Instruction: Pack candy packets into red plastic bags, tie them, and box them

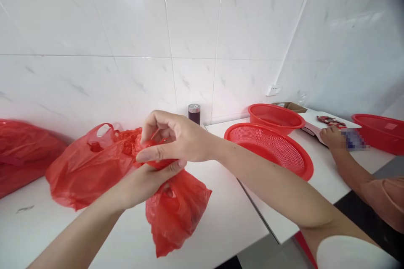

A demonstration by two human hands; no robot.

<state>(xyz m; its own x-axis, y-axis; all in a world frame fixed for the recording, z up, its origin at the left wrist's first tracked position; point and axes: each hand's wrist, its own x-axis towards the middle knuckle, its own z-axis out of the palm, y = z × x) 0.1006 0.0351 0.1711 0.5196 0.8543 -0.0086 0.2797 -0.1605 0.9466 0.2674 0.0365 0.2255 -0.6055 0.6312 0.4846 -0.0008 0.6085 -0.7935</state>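
A small red plastic bag (178, 208) hangs just above the white table, its lower part drooping to a corner. Wrapped round the gathered neck of this bag is my left hand (151, 180), thumb pointing right. My right hand (172, 141) crosses above it, with fingers curled and thumb pressed on the bunched top of the bag. Part of the plastic between the two hands is hidden. Just behind them lies a larger red plastic bag (91, 168) with a loop handle, resting on the table.
More red plastic (25, 155) lies at the far left. A dark tumbler (194, 113) stands by the tiled wall. To the right are a red perforated basket (284, 151), a red basin (276, 113) and another red basin (378, 132). A co-worker's hand (333, 136) rests near printed packets.
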